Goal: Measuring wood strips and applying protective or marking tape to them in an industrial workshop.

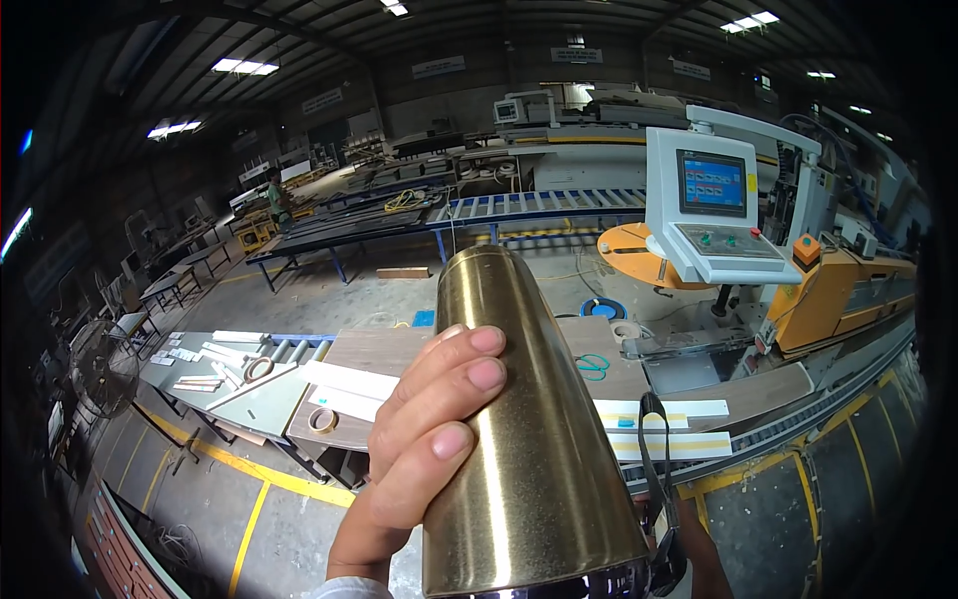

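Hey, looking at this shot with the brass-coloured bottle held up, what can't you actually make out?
Head view:
- Right hand: hidden behind the brass-coloured metal bottle; grip unknown.
- Bottle's lower end: cut off by the bottom edge.
- Left hand: thumb hidden behind the bottle.
- Control panel screen: too small to read.
- Distant person: too small for detail.

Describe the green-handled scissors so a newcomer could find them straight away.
Start at the white control console with the blue screen, on the right. Drop to the brown workbench below it; the scissors lie there just right of the brass bottle held in the left hand. They are the only thing with green loop handles.
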Motion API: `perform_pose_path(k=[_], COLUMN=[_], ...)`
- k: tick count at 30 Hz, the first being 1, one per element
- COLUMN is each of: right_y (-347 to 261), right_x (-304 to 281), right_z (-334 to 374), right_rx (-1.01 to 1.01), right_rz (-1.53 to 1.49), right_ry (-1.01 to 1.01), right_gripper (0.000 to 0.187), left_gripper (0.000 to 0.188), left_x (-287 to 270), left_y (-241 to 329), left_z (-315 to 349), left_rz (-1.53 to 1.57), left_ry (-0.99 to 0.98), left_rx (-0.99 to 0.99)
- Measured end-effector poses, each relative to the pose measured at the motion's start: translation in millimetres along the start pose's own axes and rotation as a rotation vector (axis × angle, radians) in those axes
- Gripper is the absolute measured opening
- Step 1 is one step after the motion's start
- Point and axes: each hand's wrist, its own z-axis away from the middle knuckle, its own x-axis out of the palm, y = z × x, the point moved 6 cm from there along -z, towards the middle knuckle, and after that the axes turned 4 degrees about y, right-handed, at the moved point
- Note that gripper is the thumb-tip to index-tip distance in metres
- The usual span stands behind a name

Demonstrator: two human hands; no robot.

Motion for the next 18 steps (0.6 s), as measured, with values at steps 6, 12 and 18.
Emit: perform_pose_path(k=[6,12,18], right_y=[1,5,-53], right_x=[-2,-1,-22], right_z=[2,-1,2], right_rx=[-0.005,-0.022,-0.26], right_rz=[0.007,0.175,-0.155], right_ry=[0.012,0.012,0.021], right_gripper=[0.073,0.073,0.084], left_gripper=[0.032,0.033,0.03], left_x=[1,2,10], left_y=[-1,1,0], left_z=[2,6,61], left_rz=[0.036,0.02,0.147], left_ry=[0.014,-0.03,-0.199], left_rx=[-0.042,-0.029,-0.321])
